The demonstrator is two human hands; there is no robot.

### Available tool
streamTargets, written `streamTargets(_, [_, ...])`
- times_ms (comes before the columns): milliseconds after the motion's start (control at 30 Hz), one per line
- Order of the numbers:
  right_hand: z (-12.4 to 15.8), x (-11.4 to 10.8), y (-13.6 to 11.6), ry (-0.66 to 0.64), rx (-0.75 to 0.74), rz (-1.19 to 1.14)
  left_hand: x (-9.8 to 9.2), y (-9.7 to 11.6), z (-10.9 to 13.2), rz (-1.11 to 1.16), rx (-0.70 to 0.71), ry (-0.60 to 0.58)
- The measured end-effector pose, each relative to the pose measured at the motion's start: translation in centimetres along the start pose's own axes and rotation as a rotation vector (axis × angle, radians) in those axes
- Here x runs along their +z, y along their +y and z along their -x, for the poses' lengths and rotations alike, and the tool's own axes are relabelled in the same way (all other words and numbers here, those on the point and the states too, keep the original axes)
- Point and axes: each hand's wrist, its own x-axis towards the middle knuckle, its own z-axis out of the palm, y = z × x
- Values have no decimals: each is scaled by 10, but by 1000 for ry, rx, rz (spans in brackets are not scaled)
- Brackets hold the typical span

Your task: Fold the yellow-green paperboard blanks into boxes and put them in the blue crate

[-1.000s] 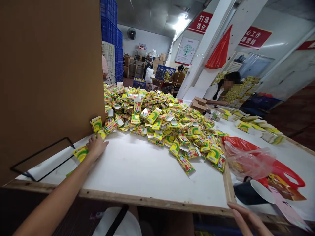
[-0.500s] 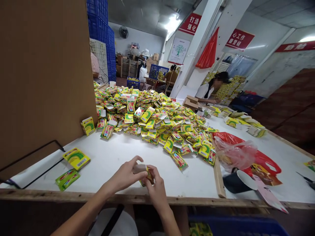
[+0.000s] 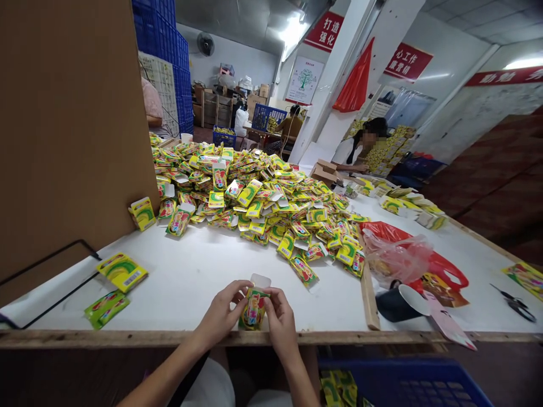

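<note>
Between my two hands, close to the table's front edge, a small green and yellow printed box [image 3: 253, 310] stands upright with its white top flap raised. My left hand [image 3: 227, 311] pinches its left upper side, and my right hand [image 3: 280, 319] grips its right upper side. What the box holds inside cannot be seen. Beyond my hands a big heap of similar small boxes [image 3: 254, 198] covers the back of the table, many with open flaps. To the left lie a stack of yellow boxes [image 3: 123, 272] and a flat green packet [image 3: 107, 308].
A tall cardboard sheet [image 3: 76, 124] walls the left side. Right of a wooden strip [image 3: 369, 299] lie a dark cup [image 3: 401, 303], a red plastic bag [image 3: 441, 268] and scissors [image 3: 515, 304]. Below the table is a blue crate [image 3: 403, 379]. A co-worker [image 3: 360, 144] sits at the back right.
The box has turned upright and its printed front now faces me, flap up. My left fingers have closed onto its side. The whole view has shifted slightly.
</note>
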Motion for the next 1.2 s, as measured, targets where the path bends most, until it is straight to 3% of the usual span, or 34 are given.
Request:
streamTargets(167, [-14,-6,0,-23,-31,75,1,3,-7,70,71,63])
streamTargets(333, [-18,-2,4,96,-7,-56,3,4,-13,132,52,26])
streamTargets(567, [-17,-3,4,-4,-31,16,10,-2,-7,224,35,107])
streamTargets(733, [-15,-4,-4,-25,-66,108,12,3,-6,86,40,116])
streamTargets(867, [-13,1,-9,-24,-89,163,13,6,-4,-5,22,192])
streamTargets(1200, [-26,5,-27,-48,-73,258,13,10,-12,40,-50,236])
